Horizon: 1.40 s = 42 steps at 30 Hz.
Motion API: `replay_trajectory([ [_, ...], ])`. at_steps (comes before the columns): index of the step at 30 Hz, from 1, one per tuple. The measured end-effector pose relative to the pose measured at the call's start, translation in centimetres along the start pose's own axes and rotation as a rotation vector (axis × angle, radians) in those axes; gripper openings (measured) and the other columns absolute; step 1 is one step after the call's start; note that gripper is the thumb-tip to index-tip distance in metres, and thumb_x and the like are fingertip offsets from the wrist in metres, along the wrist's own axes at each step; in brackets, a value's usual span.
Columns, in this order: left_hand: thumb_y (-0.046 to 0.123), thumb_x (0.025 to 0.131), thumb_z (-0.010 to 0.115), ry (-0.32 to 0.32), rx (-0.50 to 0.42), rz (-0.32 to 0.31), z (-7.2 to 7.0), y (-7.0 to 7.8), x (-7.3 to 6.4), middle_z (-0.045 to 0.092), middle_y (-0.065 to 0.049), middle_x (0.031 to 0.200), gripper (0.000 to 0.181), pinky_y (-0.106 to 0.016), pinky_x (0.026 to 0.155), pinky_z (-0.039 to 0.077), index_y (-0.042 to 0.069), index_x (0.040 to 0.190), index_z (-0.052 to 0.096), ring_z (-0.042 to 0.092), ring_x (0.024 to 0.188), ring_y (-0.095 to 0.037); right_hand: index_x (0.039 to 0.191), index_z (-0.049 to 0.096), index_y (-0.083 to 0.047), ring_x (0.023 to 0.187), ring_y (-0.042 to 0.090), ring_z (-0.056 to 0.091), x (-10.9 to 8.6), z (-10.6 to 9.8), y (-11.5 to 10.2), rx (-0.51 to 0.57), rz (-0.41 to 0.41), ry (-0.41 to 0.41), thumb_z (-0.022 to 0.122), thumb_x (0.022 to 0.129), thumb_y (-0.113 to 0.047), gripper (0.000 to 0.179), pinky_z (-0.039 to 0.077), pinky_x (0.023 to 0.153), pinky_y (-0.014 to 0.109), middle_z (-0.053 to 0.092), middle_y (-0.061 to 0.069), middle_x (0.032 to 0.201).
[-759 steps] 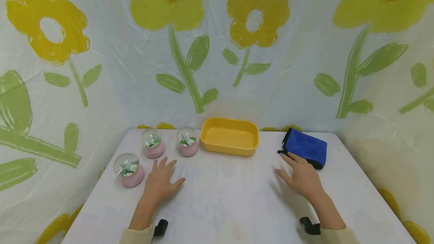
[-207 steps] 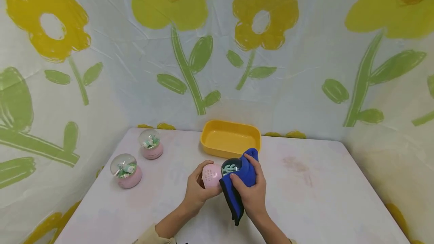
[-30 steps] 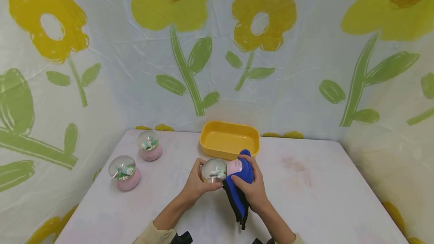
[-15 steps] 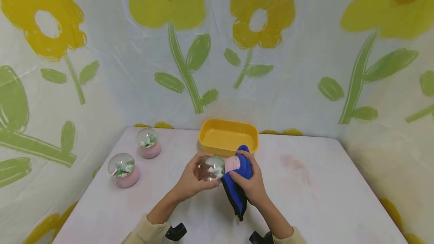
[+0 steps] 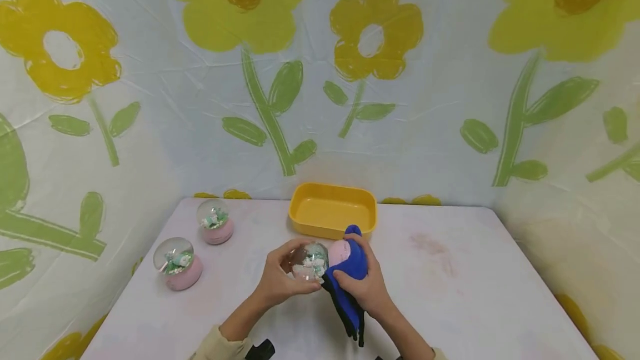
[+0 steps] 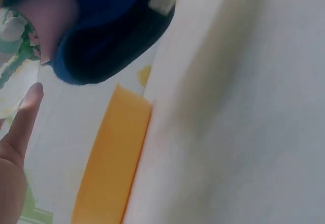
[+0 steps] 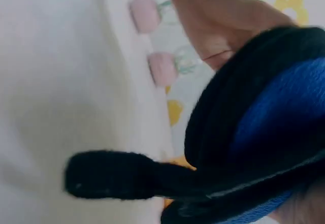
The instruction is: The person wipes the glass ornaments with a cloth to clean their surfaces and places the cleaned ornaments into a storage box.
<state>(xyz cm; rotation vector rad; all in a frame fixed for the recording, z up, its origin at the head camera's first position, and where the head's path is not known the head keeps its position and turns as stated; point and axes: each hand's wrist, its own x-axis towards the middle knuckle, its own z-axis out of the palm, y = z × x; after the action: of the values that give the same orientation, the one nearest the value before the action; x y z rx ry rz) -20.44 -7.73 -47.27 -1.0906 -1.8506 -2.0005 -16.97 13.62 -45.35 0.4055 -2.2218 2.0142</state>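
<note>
Blue cloth (image 5: 356, 265), black-edged, was gripped in the right hand (image 5: 371, 289) and lapped round the pink base (image 5: 339, 252) of a snow globe (image 5: 317, 260). Left hand (image 5: 278, 274) held the clear dome (image 5: 309, 264), fingers and thumb curled about it. Globe was on its side, raised above the pale table (image 5: 480, 293), near the yellow tray (image 5: 320, 230). Handling, judged: cloth soft, light; globe probably heavy for its size, dome slippery and breakable, base the surer hold. Farther left, one similar globe (image 5: 178, 263) stood on its base, another (image 5: 215, 222) behind it.
</note>
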Motion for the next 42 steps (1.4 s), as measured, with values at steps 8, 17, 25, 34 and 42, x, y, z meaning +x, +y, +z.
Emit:
replay_trajectory([
  [8,0.015,0.087,0.065,0.040,-0.406,-0.624,0.2,-0.5,-0.6,0.056,-0.014,0.119,0.055,-0.041,0.067,0.058,-0.002,0.135,0.045,0.066,0.087,-0.023,0.135,0.046,-0.018,0.116,0.032,0.046,-0.4,-0.8,1.1,-0.328,-0.419,-0.076,0.087,0.067,-0.018,0.079,0.052,0.082,0.047,0.034,0.009,0.140],
  [17,0.006,0.080,0.078,-0.029,-0.230,-0.579,0.3,-0.3,-0.6,0.053,-0.016,0.122,0.067,-0.045,0.071,0.057,0.007,0.138,0.045,0.064,0.092,-0.026,0.138,0.044,-0.021,0.107,0.035,0.050,0.5,-1.3,2.3,-0.062,-0.012,-0.084,0.076,0.079,-0.017,0.068,0.052,0.079,0.043,0.043,0.012,0.135],
  [25,0.019,0.065,0.092,-0.209,0.315,-0.053,-0.4,-0.9,-0.1,0.053,-0.004,0.130,0.072,-0.040,0.063,0.052,0.016,0.127,0.056,0.053,0.114,-0.021,0.144,0.036,-0.020,0.104,0.032,0.051,1.1,-1.7,1.8,0.324,0.487,-0.144,0.057,0.093,-0.028,0.055,0.051,0.081,0.040,0.036,0.018,0.134],
  [34,0.001,0.057,0.092,-0.110,0.211,-0.051,-0.4,0.9,0.9,0.062,-0.016,0.116,0.070,-0.034,0.056,0.053,0.001,0.119,0.059,0.060,0.095,-0.026,0.136,0.047,-0.026,0.107,0.035,0.051,0.6,-0.7,2.1,0.056,0.136,-0.048,0.071,0.083,-0.019,0.060,0.051,0.081,0.045,0.048,0.013,0.129],
  [42,0.006,0.077,0.078,-0.088,-0.266,-0.543,-1.3,-0.8,0.3,0.054,-0.015,0.124,0.064,-0.045,0.072,0.057,0.001,0.133,0.049,0.060,0.099,-0.029,0.135,0.048,-0.022,0.116,0.032,0.046,0.3,-1.5,1.8,-0.336,-0.370,-0.148,0.086,0.069,-0.025,0.076,0.051,0.081,0.050,0.035,0.008,0.140],
])
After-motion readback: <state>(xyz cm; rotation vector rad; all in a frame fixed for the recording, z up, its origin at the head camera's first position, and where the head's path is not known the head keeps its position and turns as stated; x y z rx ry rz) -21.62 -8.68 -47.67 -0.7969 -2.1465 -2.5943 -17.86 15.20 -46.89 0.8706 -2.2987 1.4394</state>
